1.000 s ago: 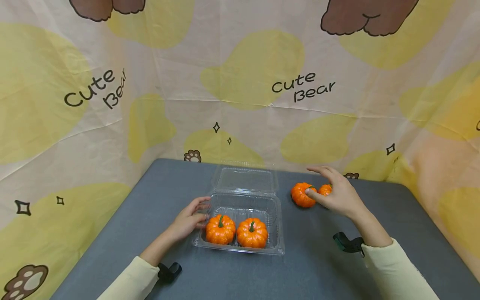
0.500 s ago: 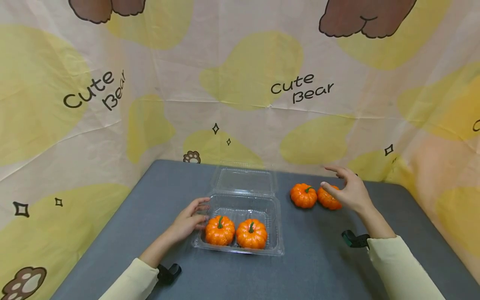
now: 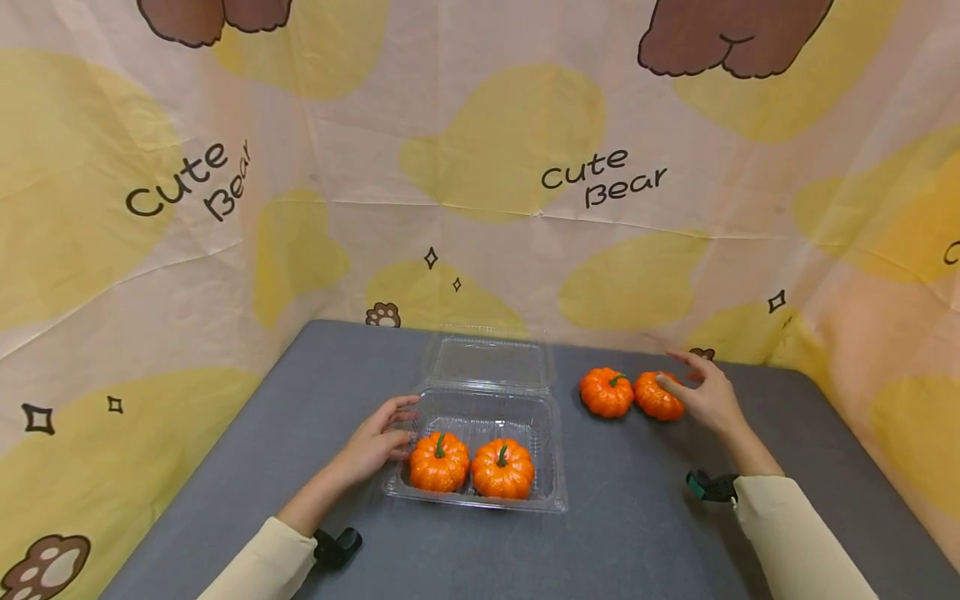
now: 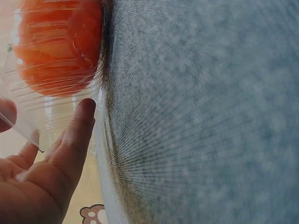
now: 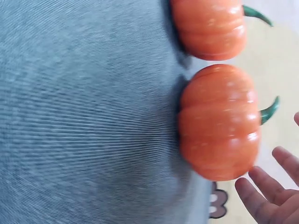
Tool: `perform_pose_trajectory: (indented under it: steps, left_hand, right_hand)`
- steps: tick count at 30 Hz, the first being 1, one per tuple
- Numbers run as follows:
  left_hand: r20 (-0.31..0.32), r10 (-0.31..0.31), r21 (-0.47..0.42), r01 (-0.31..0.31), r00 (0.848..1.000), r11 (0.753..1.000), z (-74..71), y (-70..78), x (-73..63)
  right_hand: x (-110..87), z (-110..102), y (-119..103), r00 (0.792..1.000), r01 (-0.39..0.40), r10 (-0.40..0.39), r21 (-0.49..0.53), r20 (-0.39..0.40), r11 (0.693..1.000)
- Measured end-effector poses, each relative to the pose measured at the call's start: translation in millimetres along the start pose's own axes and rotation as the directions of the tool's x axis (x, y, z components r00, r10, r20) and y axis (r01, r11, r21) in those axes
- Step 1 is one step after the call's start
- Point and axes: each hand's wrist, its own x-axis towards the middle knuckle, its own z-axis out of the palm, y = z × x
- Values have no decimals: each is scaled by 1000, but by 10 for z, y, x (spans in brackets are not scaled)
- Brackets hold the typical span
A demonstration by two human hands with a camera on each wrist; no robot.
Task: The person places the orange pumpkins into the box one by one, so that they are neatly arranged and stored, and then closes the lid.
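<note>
Two orange pumpkins with green stems, the left pumpkin (image 3: 438, 462) and the right pumpkin (image 3: 503, 469), sit in the front of a clear plastic clamshell box (image 3: 551, 408), its lid folded back. My left hand (image 3: 375, 437) rests at the box's left side; in the left wrist view its fairly straight fingers (image 4: 77, 128) lie along the clear wall, below a pumpkin. Two more pumpkins stand on the table, a nearer-left pumpkin (image 3: 606, 392) and a right-hand pumpkin (image 3: 658, 397). My right hand (image 3: 708, 400) hovers around the latter, fingers spread, fingertips close to its side in the right wrist view.
A grey cloth covers the table (image 3: 622, 533). Behind it hangs a printed curtain (image 3: 480, 167) with yellow patches and lettering, reaching down to the table's back edge. The box's open lid (image 3: 491, 360) leans back toward that edge.
My right hand has moved right, away from the left loose pumpkin to the right-hand one, which now shows more fully. It has also lowered slightly. My left hand stays at the box.
</note>
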Motion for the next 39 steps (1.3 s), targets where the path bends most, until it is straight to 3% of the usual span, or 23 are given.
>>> perform_pose_trajectory:
  steps: [10, 17, 39]
  left_hand:
    - [-13, -21, 9, 22, 1000, 1000, 21, 4, 23]
    - [1, -3, -1, 3, 1000, 1000, 4, 5, 15]
    - [-21, -12, 3, 12, 1000, 1000, 14, -30, 15]
  right_hand:
    - [33, 97, 160, 997, -62, 62, 16, 47, 998]
    - [50, 146, 227, 994, -100, 97, 54, 55, 994]
    - [20, 169, 284, 994, -101, 97, 78, 53, 992]
